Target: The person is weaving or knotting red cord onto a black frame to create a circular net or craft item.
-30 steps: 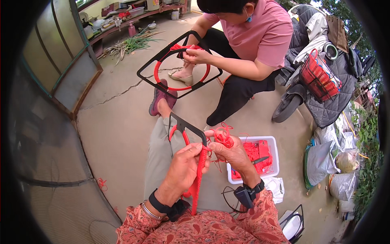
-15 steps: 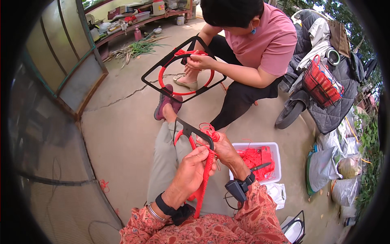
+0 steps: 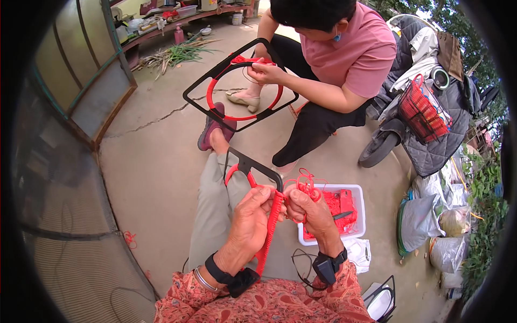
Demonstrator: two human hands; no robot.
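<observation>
Across my lap rests a black frame [image 3: 259,168], its near side closely wrapped in red cord [image 3: 267,237]. My left hand [image 3: 250,212] is closed on the wrapped edge near the frame's bare black corner. Just right of it, my right hand [image 3: 311,211] is closed around a loose bundle of red cord [image 3: 307,185], with loops standing up above the fingers. The two hands are close together on either side of the frame's edge. Fingertips of the left hand are partly hidden behind the frame.
A white tub [image 3: 362,215] of red cord, with a dark-bladed knife [image 3: 342,215], stands right of my lap. Opposite, a person in a pink shirt [image 3: 350,64] holds a similar black frame [image 3: 221,69] with a red-wrapped ring. Filled sacks [image 3: 423,223] stand at right.
My right hand has drawn away to the right from the frame's edge with the cord bundle. My left hand stays on the frame. The whole view has shifted slightly.
</observation>
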